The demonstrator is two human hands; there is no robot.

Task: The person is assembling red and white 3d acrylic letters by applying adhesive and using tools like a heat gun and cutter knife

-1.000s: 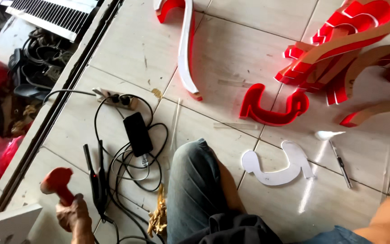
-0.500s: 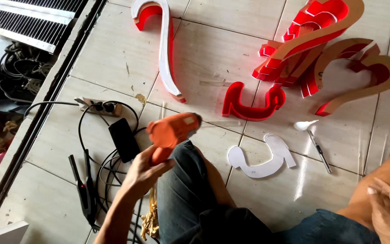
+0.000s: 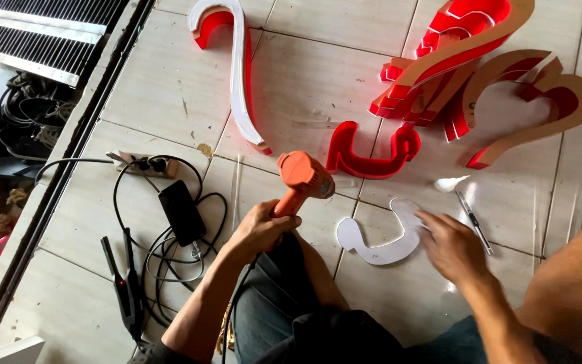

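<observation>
I sit on a tiled floor. My left hand grips the handle of an orange heat gun, its nozzle pointing right toward a red curved letter shell. My right hand rests its fingertips on the right end of a flat white curved acrylic piece lying on the tiles in front of my knee.
A pile of red and tan letter shells lies at the back right, a long red-and-white curved one at the back middle. A power strip, black adapter, cables and a black tool lie left. A pen-like tool lies right.
My left hand picked the orange heat gun up from the lower left and brought it over my knee. My right hand reached forward onto the white piece.
</observation>
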